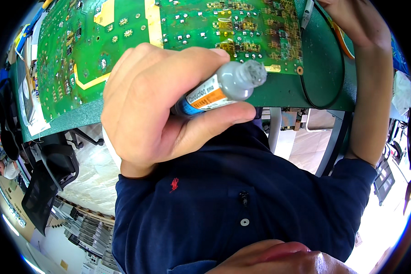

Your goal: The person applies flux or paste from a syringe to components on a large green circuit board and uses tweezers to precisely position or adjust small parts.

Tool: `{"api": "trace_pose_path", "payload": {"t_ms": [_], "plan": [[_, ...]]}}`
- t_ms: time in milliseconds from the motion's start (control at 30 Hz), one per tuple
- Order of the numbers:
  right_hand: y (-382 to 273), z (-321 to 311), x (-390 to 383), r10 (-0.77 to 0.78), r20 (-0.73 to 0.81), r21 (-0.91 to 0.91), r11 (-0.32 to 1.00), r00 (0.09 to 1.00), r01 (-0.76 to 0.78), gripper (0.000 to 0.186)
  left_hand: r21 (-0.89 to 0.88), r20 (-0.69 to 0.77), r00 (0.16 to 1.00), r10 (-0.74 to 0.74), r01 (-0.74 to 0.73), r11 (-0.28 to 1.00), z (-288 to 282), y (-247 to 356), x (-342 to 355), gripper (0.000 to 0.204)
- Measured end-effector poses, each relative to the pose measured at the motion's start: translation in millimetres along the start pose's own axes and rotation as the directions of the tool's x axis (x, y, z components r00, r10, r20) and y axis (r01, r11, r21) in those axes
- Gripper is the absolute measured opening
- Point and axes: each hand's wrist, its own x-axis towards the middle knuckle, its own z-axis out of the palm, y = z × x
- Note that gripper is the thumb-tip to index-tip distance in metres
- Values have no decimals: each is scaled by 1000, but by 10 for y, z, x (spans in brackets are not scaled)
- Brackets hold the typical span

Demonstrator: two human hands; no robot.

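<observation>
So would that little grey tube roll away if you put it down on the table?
Probably. The grey tube looks round along its body, so it could roll on the flat green mat. It seems small and light, since the left hand pinches it with just fingertips. Its paper label may make it less slippery.

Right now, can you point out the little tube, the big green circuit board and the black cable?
grey tube (228, 86), head view, on its clear grey body near the tip.
green circuit board (123, 41), head view, on its upper face.
black cable (343, 64), head view, on its loop's right side.
</observation>
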Motion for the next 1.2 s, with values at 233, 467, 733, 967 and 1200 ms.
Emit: {"api": "trace_pose_path", "payload": {"t_ms": [233,467,733,967,1200], "plan": [[-63,377,-69,-1,-39,-451,892,999,-16,36,18,13,1000,-23,23,1000,-3,16,10,64],[21,306,-93,-99,-39,-650,758,994,50,36,-1,-61,998,-28,28,1000,52,-1,-26,68],[37,165,-65,-77,65,-645,757,995,100,40,6,-49,999,-17,17,1000,49,-20,-17,69],[29,349,-111,-132,-34,-822,568,991,48,42,-7,-54,999,-10,9,1000,57,-27,-25,70],[24,227,-106,-94,5,-747,662,996,66,41,4,33,999,-23,22,1000,1,-13,17,70]]}}
